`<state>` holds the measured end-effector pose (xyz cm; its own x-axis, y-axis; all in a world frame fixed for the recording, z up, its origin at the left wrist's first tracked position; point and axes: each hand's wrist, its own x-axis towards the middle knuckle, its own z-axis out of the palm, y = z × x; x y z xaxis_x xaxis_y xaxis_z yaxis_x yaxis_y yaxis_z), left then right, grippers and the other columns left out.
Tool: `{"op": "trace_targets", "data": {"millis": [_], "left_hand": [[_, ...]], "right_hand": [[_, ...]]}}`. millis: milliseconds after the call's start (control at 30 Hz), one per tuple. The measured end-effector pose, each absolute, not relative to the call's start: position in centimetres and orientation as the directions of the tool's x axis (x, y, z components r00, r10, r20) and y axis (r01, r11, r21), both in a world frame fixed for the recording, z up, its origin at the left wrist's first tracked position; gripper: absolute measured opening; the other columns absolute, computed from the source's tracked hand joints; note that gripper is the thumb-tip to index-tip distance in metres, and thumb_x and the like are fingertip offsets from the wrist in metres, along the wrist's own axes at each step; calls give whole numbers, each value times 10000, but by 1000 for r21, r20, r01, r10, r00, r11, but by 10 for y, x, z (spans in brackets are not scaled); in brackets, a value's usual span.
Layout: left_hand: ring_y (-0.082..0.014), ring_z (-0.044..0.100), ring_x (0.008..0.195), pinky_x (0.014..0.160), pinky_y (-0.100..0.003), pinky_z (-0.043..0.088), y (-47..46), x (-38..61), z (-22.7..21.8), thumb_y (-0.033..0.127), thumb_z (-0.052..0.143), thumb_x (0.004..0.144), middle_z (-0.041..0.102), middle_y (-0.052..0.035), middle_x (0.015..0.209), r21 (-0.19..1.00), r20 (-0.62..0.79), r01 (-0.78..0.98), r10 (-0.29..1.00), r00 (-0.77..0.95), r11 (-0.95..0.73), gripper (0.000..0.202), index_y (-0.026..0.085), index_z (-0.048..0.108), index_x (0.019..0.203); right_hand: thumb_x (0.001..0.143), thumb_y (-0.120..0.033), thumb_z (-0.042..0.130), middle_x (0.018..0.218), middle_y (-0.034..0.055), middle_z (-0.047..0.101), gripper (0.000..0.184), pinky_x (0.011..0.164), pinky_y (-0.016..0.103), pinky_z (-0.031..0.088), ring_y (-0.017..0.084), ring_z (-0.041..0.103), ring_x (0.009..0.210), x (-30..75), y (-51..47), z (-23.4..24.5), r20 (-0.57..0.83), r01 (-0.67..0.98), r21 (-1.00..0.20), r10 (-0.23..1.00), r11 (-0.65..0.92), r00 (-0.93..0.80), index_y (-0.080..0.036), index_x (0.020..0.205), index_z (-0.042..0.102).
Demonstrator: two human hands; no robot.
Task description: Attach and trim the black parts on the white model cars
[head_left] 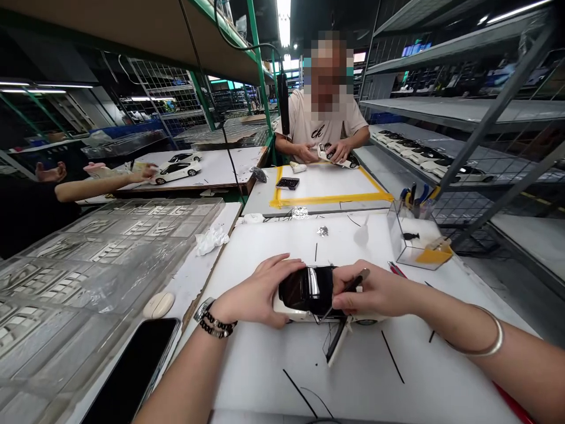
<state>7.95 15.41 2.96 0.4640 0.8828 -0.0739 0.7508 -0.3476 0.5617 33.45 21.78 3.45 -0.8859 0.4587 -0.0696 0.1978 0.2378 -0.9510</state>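
A white model car (pixel 293 316) with a glossy black roof lies across the white work surface in front of me. Its near-side door (pixel 339 343) stands swung out toward me. My left hand (pixel 251 294) grips the car's left end, thumb on the near side and fingers over the far side. In my right hand (pixel 375 291) is a slim dark metal tool that looks like tweezers (pixel 358 279), pinched between thumb and fingers. Its tip points down at the door opening, where the exact contact is hard to make out. The right hand partly covers the car's right end.
Thin black strips (pixel 392 356) lie about the foam surface (pixel 251 365). A clear tool box (pixel 417 241) stands back right, near red-handled tweezers (pixel 396 269). A phone (pixel 132 371) and parts trays (pixel 110 259) are left. Opposite, a co-worker (pixel 324 126) handles another model car; another person's arm (pixel 101 184) reaches in left.
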Motion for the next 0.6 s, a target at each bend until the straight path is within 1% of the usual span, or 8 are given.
{"op": "trace_targets", "data": {"millis": [133,233,300,367,400,467,533,600], "left_hand": [[-334,168,1428,1157,-462,242,155,77,28,218,715,568,342,-44,1496,544,-82,760,878,471,-357,948,267,325,1431],[-327,224,1400,1150,-475,245,153,81,32,244,739,579,332,-71,1490,513,-10,758,880,474,-403,909,256,356,1404],[-299,362,1302,1141,-481,258,150,88,35,269,747,600,452,-79,1362,485,119,737,871,477,-470,714,249,493,1266],[-244,490,1115,1133,-482,267,147,97,37,292,744,630,564,-51,1109,419,260,710,824,503,-566,416,238,603,1018],[-218,519,1024,1125,-479,279,145,102,36,296,733,651,578,-32,995,371,315,698,790,526,-613,291,233,616,910],[-183,533,902,1080,-455,338,144,111,33,268,689,706,581,-12,856,268,385,674,717,581,-689,122,225,616,794],[-166,535,848,1001,-410,408,144,117,28,201,618,768,595,-7,797,184,426,651,657,622,-736,19,217,617,759],[-161,539,827,933,-382,441,144,121,25,149,562,807,610,-7,765,139,457,636,619,639,-759,104,208,616,741]], "right_hand": [[799,-403,670,586,3,578,316,499,185,419,82,530,526,339,218,28,-137,152,-988,469,-6,-872,-143,724,507],[804,-415,675,574,11,600,342,509,206,446,97,558,516,343,220,25,-121,82,-992,506,-98,-854,-150,706,481],[810,-419,674,566,11,606,352,508,218,455,105,567,505,346,222,23,-120,54,-989,541,-136,-833,-156,699,467],[802,-425,683,552,6,604,363,494,223,456,108,563,481,347,224,19,-136,39,-983,571,-178,-810,-161,702,455],[794,-430,689,544,4,602,370,482,222,452,107,556,466,347,224,18,-145,33,-979,583,-199,-800,-162,705,450],[775,-439,704,533,4,601,390,453,212,436,104,542,440,346,225,15,-158,20,-973,597,-231,-786,-164,704,436],[761,-443,714,529,5,600,400,431,200,419,107,543,437,345,224,14,-164,11,-969,603,-249,-780,-165,705,430],[755,-443,718,526,11,597,402,424,199,413,114,546,437,345,222,14,-157,6,-971,613,-240,-774,-165,706,432]]}}
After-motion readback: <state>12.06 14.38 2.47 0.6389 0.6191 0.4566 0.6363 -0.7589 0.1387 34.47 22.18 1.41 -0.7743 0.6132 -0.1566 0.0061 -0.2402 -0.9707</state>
